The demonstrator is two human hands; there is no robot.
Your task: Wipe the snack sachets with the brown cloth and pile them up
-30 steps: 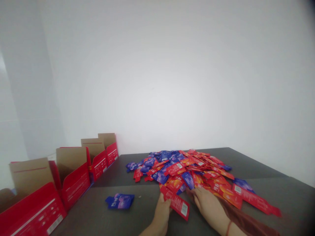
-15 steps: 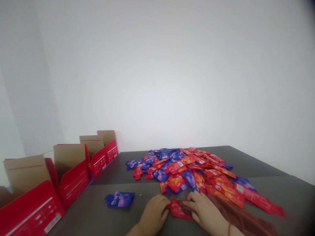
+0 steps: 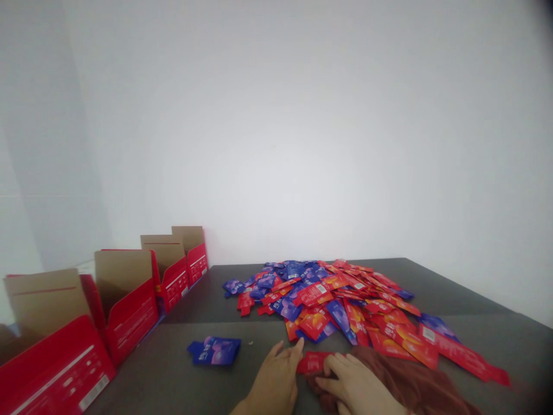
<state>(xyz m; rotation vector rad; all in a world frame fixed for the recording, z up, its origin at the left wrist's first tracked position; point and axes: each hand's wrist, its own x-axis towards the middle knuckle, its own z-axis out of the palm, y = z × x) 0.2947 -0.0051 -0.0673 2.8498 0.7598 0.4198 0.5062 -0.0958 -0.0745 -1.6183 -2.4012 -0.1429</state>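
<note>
A red packet (image 3: 313, 362) lies on the dark table between my hands, its right part covered by my right hand. My left hand (image 3: 276, 377) is at the packet's left end with its fingers apart. My right hand (image 3: 352, 380) has its bent fingers on the packet and on a brown cloth (image 3: 406, 377), which bunches under and behind that hand. Just beyond lies a heap of red and blue packets (image 3: 315, 291). A single blue packet (image 3: 215, 351) rests to the left of my left hand.
Open red cardboard boxes (image 3: 133, 320) with brown raised flaps stand in a row along the left side of the table (image 3: 173, 357). A long red packet (image 3: 466, 354) lies at the right of the heap. A pale wall stands behind.
My left hand has opened its fingers and let go of the red packet's left end. The cloth has bunched up more around my right hand. The view has shifted slightly.
</note>
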